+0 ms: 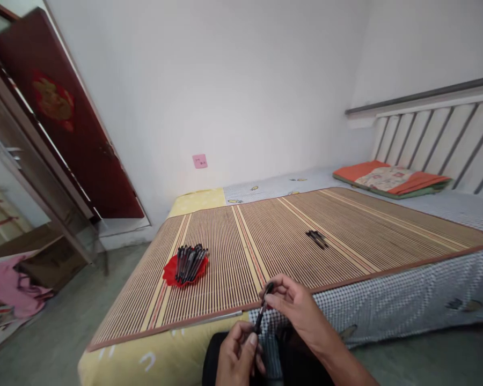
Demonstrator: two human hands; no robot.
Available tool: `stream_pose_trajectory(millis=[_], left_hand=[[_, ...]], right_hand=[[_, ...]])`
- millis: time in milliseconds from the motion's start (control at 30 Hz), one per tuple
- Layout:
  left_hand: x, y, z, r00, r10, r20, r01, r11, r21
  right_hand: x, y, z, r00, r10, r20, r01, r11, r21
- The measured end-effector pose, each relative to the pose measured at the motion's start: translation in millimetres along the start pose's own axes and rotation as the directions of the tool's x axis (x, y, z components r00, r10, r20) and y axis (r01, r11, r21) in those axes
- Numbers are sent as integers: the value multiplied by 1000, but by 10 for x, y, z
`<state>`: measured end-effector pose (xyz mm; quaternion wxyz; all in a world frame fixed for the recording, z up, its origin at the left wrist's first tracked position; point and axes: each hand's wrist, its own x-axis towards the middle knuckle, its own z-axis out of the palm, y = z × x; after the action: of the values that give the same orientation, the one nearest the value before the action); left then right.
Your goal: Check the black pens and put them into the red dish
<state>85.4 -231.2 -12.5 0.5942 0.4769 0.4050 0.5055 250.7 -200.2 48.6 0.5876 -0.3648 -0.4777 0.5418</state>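
Just off the bed's front edge, above my lap, I hold a slim black pen (260, 319) between both hands. The fingers of my left hand (239, 354) are closed round its lower part. My right hand (287, 300) pinches its upper end, where a dark tip that looks like a cap (269, 288) shows between thumb and fingers. Whether that tip is apart from the barrel, I cannot tell. To the left on the mat, a heap of similar black pens (190, 262) lies on a red scalloped plate (169, 273). Several thin dark pieces, perhaps pens or pen parts, form a small pile (317, 239) farther right.
A striped bamboo mat (221, 241) covers most of the bed. Folded orange and green bedding (390, 178) lies by the white slatted headboard (426, 139). At left are a dark red door (64, 118), a cardboard box (52, 257) and a pink cloth (14, 284).
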Motion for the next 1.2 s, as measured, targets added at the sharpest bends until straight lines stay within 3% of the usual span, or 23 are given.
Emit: stream_pose_trajectory(millis=[233, 467, 600, 733, 800, 867, 1033, 1100, 1200], left_hand=[[-147, 76, -49, 999, 9, -48, -12, 997, -72], [-120, -128, -49, 998, -21, -63, 12, 991, -131], [-14, -316, -152, 993, -24, -117, 9, 991, -131], [158, -307, -550, 958, 13, -288, -25, 999, -39], [304, -192, -852, 911, 47, -409, -20, 997, 71], [509, -11, -1186, 832, 160, -531, -21, 966, 258], [1226, 528, -1904, 770, 244, -590, 23, 913, 408], [1532, 692, -2063, 759, 255, -599, 67, 884, 462], [1926, 823, -2164, 772, 221, -596, 178, 825, 536]], right_hand=[[-160, 63, 165, 981, 41, 188, -39, 999, -14], [-170, 315, 220, 988, 40, 152, -32, 998, -55], [-44, 631, 171, 987, 107, 120, -108, 994, -4], [-11, 1124, 71, 952, 293, 92, -306, 935, 178], [-71, 1381, 7, 913, 377, 157, -408, 866, 290], [-143, 1613, -49, 877, 423, 228, -479, 804, 351], [-164, 1972, -82, 776, 455, 436, -589, 770, 246], [-126, 2018, -68, 759, 435, 485, -587, 779, 220], [-82, 2029, -54, 780, 408, 474, -561, 791, 243]])
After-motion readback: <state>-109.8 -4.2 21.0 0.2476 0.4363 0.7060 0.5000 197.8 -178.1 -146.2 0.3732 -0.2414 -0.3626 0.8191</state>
